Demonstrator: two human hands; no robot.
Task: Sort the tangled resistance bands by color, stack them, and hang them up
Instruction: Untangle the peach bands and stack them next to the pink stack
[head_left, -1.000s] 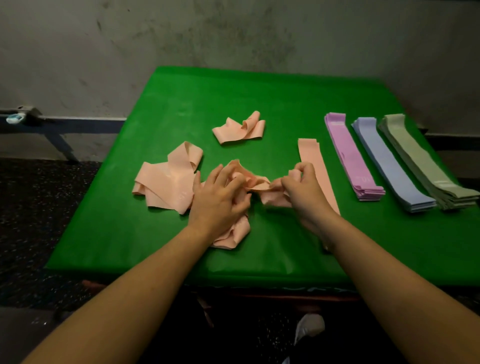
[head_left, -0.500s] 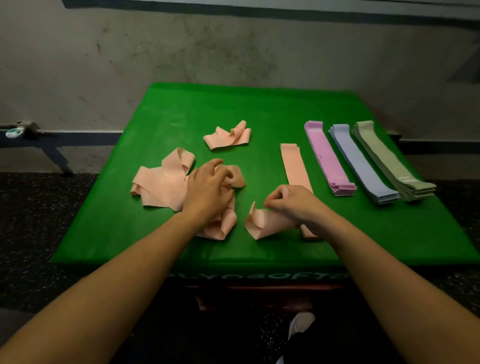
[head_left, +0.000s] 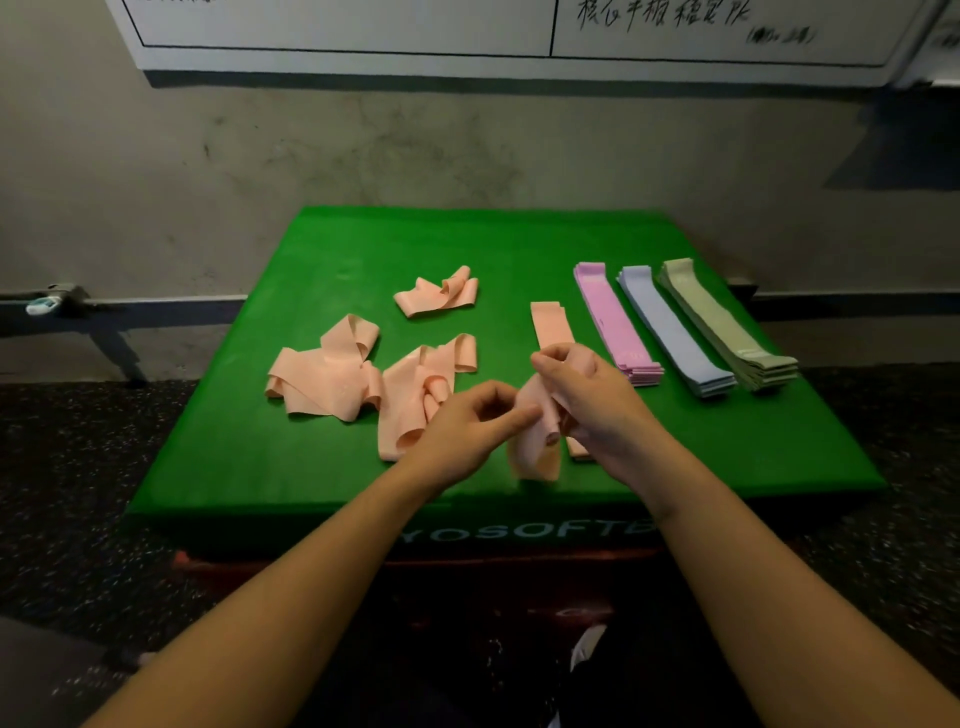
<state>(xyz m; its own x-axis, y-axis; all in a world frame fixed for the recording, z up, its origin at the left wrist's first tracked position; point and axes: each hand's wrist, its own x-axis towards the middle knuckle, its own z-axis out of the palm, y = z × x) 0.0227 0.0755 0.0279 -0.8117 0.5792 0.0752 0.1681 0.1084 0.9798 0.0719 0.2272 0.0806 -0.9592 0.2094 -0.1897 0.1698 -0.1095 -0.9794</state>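
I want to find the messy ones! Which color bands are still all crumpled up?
The peach rubber bands: they lie in loose crumpled heaps, while the pink stack, blue stack and green stack lie flat.

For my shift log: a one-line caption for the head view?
Both hands lift one peach band beside pink, blue and green stacks.

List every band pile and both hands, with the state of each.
Held peach band: lifted, twisted, hanging from both hands.
Right hand: grips the band's top.
Left hand: pinches the band.
Flat peach band: laid straight.
Near peach tangle: crumpled.
Left peach tangle: crumpled.
Far peach tangle: crumpled.
Pink stack: sorted, flat.
Blue stack: sorted, flat.
Green stack: sorted, flat.
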